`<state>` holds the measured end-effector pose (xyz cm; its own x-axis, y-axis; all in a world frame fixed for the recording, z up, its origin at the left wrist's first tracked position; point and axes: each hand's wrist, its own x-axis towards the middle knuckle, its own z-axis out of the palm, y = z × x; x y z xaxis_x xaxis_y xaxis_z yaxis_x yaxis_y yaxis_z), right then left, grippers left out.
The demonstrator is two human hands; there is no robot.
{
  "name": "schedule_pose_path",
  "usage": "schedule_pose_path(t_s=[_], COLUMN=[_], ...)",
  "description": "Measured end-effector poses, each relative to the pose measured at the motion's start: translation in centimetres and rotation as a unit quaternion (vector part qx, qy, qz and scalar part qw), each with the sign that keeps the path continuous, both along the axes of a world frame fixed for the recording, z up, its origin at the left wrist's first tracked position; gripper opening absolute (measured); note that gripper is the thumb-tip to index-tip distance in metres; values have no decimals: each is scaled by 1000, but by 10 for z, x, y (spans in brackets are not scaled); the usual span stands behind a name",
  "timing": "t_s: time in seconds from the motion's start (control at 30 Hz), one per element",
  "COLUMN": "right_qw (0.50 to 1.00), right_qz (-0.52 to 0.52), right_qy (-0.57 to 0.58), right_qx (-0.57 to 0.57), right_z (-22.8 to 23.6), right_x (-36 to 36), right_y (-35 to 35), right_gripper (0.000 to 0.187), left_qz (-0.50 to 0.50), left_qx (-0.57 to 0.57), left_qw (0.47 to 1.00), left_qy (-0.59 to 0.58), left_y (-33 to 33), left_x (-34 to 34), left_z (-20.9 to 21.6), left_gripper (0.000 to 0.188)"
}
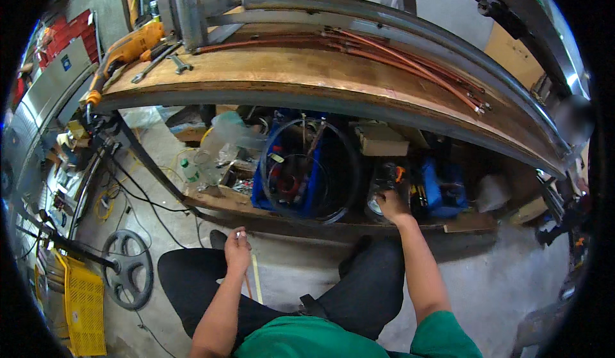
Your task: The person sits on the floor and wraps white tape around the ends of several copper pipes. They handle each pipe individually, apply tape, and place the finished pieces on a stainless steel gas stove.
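The left hand (237, 250) is raised over the left knee, fingers curled in, with a small pale piece (241, 231) at the fingertips. The right hand (392, 205) reaches to the lower shelf's (204, 199) front edge, fingers bent at a can (373, 210) there; whether they grip it I cannot tell. Left of the can, a clear hoop (356, 173) leans before a blue bin (258, 188). Above, copper-coloured rods (410, 63) lie toward the tabletop's (269, 66) back edge, an orange power tool (131, 47) at its left end.
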<state>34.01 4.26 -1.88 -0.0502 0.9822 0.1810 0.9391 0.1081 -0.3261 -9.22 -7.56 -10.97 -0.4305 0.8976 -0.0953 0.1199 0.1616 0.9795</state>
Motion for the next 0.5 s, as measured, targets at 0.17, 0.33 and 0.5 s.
schedule_pose_path(t_s=[0.17, 0.33, 0.5], right_qw=[997, 987, 952], right_qz=[-6, -66, 64], right_qy=[-64, -109, -241], right_qx=[-42, -97, -178], right_z=[-61, -152, -192], right_x=[66, 77, 122], right_y=[59, 84, 85], right_gripper=[22, 19, 34], left_qz=[-34, -16, -27], left_qx=[-16, -31, -25], left_qw=[999, 999, 997], left_qy=[23, -17, -63], left_y=[2, -5, 4], left_x=[11, -3, 11], left_z=[10, 0, 0], left_gripper=[22, 20, 16])
